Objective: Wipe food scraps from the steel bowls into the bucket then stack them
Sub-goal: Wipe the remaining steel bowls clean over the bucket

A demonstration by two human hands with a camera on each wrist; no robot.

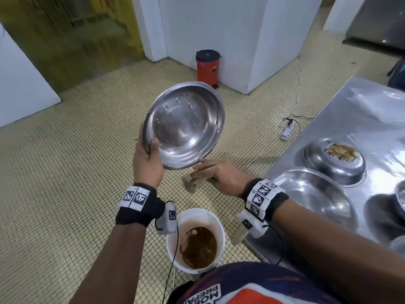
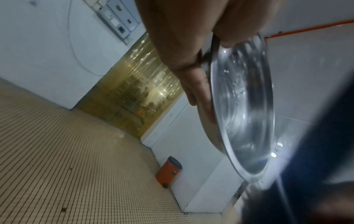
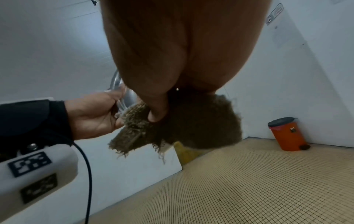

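Below our wrists sits the white bucket point(image 1: 195, 239), already holding brown slop, so whatever we loosen should fall straight into it. Our left hand point(image 1: 147, 160) clamps the rim of the steel bowl point(image 1: 185, 126), thumb inside and fingers behind, tilting its nearly clean hollow toward us above and beyond the bucket, while our right hand point(image 1: 219, 175) bunches the soiled rag point(image 3: 178, 125) just under the bowl's lower edge. On the tabletop point(image 1: 350, 119) to our right, overturned bowls point(image 1: 333, 161) wait close by, one with scraps stuck on its base, probably for quick stacking.
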